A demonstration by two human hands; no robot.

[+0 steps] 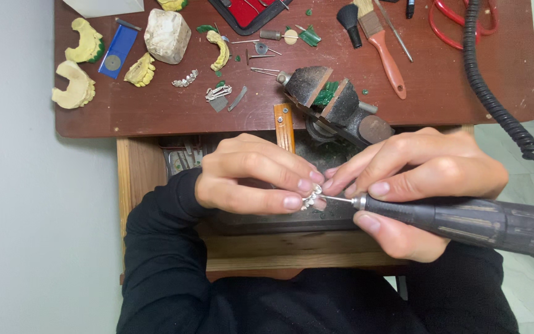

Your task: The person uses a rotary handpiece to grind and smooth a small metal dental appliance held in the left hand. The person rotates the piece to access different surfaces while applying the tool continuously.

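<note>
Pinched small silver metal piece (311, 198) in left hand (251, 176) fingers; lay just left of right hand (424, 179) fingers, clamped around rotary handpiece (458, 218), bur pointing leftward.

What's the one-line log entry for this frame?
left hand: pinching small metal piece | right hand: holding rotary tool, bit on piece | vise behind, plaster casts on bench

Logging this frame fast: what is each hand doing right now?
Left hand: closed, pinching a small silver metal piece.
Right hand: closed around a dark rotary handpiece.
</note>
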